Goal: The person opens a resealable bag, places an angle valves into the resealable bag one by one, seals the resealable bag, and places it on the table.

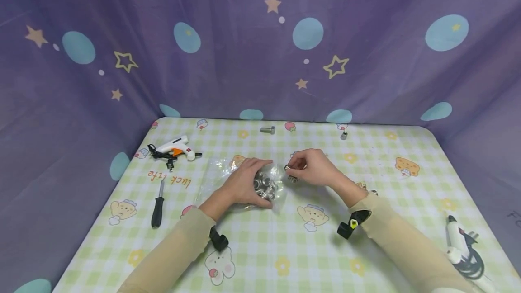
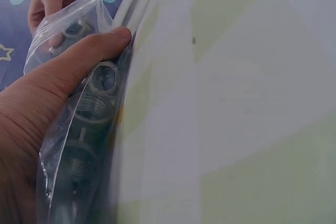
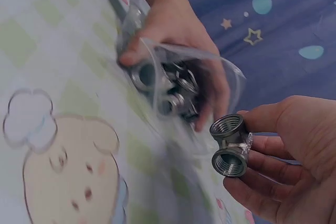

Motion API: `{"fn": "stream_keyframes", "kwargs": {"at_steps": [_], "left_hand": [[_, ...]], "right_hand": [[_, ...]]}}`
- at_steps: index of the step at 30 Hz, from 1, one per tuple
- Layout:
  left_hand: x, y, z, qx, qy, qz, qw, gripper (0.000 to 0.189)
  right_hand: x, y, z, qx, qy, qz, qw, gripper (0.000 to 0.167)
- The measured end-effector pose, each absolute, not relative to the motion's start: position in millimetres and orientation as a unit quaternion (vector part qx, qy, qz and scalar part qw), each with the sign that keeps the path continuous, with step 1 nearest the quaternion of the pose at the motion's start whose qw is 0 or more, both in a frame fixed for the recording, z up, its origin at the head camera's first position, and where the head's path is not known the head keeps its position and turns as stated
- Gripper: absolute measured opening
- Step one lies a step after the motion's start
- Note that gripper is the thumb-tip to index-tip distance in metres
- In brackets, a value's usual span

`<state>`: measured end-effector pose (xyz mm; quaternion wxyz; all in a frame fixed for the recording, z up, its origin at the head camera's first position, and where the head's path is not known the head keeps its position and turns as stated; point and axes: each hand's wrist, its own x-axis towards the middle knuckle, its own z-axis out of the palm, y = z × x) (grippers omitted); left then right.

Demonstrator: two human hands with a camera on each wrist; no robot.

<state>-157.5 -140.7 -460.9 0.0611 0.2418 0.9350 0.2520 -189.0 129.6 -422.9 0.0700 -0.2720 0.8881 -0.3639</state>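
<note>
Nearer than the right hand (image 1: 317, 168) and out to its right, a white glue gun (image 1: 457, 238) lies on the checked worktop (image 1: 260, 248). A black-handled screwdriver (image 1: 157, 211) lies well left of the left hand (image 1: 246, 182). That hand grips a clear plastic bag (image 1: 211, 180) of metal fittings (image 1: 264, 186), its thumb and fingers curled round it. Just right of the bag, the right hand pinches a threaded pipe fitting (image 3: 230, 145) between thumb and fingers. Beyond the hands lie an orange-triggered glue gun (image 1: 177, 146) to the left, a bolt (image 1: 267, 129) and a small metal piece (image 1: 343, 135); farthest hangs a purple curtain (image 1: 244, 58).
</note>
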Motion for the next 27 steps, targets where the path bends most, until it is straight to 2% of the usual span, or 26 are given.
{"fn": "stream_keyframes", "kwargs": {"at_steps": [10,21,27], "left_hand": [[-158,-140,-462,0.237,0.937,0.25,0.063,0.122],[-159,-142,-467,0.238,0.938,0.247,0.058,0.126],[-159,-142,-466,0.234,0.939,0.245,0.059,0.127]], "right_hand": [[-191,104,-445,-0.266,0.893,-0.357,0.065,0.008],[-188,81,-454,-0.209,0.893,-0.398,-0.013,0.014],[-181,83,-454,-0.238,0.883,-0.404,0.001,0.011]]}}
